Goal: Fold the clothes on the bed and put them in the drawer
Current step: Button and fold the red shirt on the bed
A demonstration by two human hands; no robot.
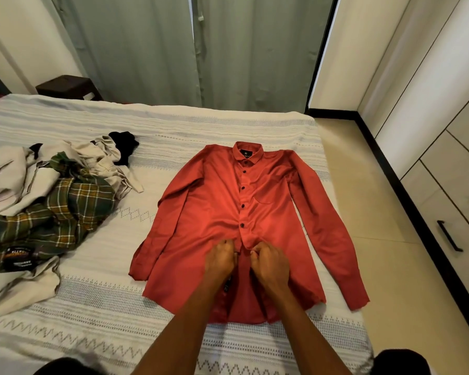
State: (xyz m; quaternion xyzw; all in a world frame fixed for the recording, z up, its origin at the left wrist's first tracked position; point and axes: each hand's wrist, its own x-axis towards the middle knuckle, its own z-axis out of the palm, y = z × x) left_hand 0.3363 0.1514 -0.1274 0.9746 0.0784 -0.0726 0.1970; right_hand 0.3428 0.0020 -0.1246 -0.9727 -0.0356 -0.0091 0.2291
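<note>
- Bedroom with grey-green curtains (195, 50) hanging at the far wall; a bed (228, 125) under a pale patterned cover is filling most of the view.
- Red shirt (214, 207) is lying face up on the right half of the bed, collar away from the person, sleeves trailing down along both sides, black buttons closed along the upper placket.
- Left hand (221, 259) and right hand (271, 262) are working at the lower placket, just below the last closed button. Fingers of both are curled in, each pinching an edge of the cloth; the hem below is lying parted.
- Judgement: buttoning is being finished, folding not yet begun.
- Handling, judged: fabric is looking thin, light and slightly glossy, so likely sliding and creasing readily. Taking it at shoulder seams and hem corners should be keeping it flat; sleeves will be needing to be laid in first.
- Heap of unfolded clothes (65, 190) is sitting on the left of the bed, well apart from the shirt: plaid, beige and black pieces.
- Drawer fronts with dark handles (450, 235) are standing along the right wall, shut.
- Dark stool (68, 87) is standing beyond the bed.
</note>
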